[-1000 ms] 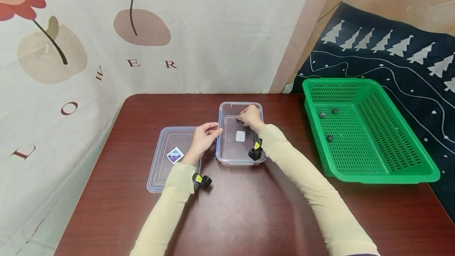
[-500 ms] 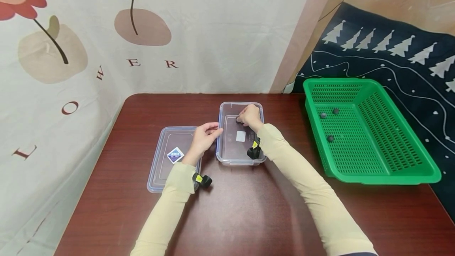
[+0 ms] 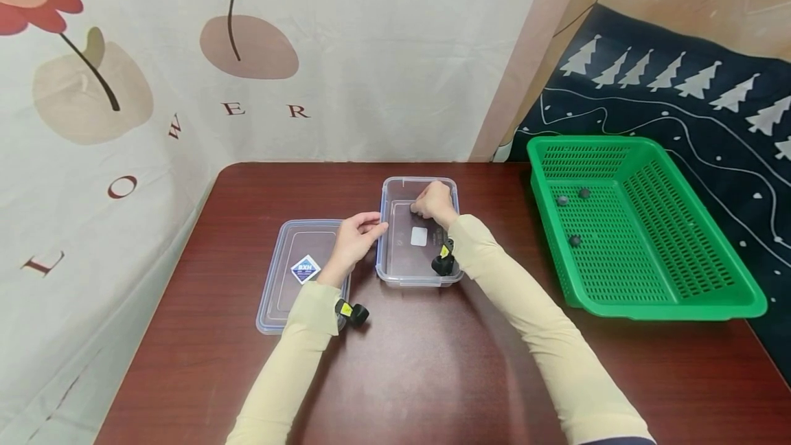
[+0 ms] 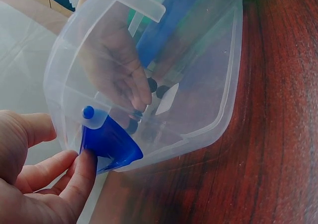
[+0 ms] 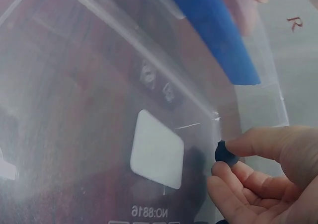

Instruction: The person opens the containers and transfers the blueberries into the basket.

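Observation:
My right hand (image 3: 434,202) reaches inside a clear plastic box (image 3: 408,263) with blue clasps. In the right wrist view, its thumb and fingers pinch a small dark blueberry (image 5: 227,155) near the box's end wall. Further dark round spots show through the wall in the left wrist view; which are berries and which reflections I cannot tell. My left hand (image 3: 352,246) rests against the box's left side, its fairly straight fingers touching a lowered blue clasp (image 4: 109,142). Beneath the left wrist lies the box's clear lid (image 3: 278,294), flat on the table.
A green slotted basket (image 3: 670,310) stands at the table's right, with three dark berries (image 3: 575,240) at its left side. The brown table (image 3: 432,376) meets a pale printed cloth (image 3: 383,88) at the back. A wrist camera (image 3: 355,314) sits on each arm.
The right hand stays inside the box, with only a slight shift of its fingers and wrist. The left hand, lid and basket have not visibly moved.

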`<state>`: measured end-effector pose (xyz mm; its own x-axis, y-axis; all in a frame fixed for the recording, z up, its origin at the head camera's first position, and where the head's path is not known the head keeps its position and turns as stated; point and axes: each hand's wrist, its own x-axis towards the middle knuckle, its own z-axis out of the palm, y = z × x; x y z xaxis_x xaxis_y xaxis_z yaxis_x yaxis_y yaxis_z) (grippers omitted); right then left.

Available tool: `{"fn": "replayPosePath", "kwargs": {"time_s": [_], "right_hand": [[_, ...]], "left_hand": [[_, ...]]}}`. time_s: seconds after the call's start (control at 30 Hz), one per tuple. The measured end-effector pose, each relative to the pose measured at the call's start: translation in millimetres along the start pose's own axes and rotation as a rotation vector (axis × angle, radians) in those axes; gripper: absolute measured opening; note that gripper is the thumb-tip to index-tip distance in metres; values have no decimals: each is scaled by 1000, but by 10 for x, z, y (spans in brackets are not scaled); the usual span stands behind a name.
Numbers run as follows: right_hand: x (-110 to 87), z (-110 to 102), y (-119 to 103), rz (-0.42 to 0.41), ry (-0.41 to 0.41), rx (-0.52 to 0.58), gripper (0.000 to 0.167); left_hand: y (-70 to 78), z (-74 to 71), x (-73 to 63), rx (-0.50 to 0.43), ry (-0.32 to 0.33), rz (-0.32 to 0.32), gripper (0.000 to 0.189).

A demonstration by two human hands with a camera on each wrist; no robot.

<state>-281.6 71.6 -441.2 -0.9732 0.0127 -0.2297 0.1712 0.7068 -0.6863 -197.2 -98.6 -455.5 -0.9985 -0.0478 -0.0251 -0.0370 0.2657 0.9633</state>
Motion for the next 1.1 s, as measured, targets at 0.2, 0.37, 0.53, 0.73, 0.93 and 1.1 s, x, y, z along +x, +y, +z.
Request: {"fn": "replayPosePath", "kwargs": {"time_s": [0.2, 0.37, 0.53, 0.73, 0.93, 1.1], "right_hand": [[-40, -99, -53, 18, -42, 126, 11], [-133, -248, -124, -25, -53, 194, 12], [-195, -428, -170, -46, -76, 286, 15], [-258, -699, -181, -35, -90, 340, 21], [-322, -983, -142, -37, -67, 384, 24], [-376, -1209, -66, -38, -33, 390, 28]], "left_hand": [[-12, -1, 11, -2, 1, 0, 31], [3, -2, 4, 0, 4, 5, 32], [0, 0, -4, -5, 5, 9, 32], [-16, 1, -1, -14, -3, 8, 31], [-13, 2, -4, -17, -7, -3, 31], [-10, 3, 0, -31, -8, -5, 32]]}}
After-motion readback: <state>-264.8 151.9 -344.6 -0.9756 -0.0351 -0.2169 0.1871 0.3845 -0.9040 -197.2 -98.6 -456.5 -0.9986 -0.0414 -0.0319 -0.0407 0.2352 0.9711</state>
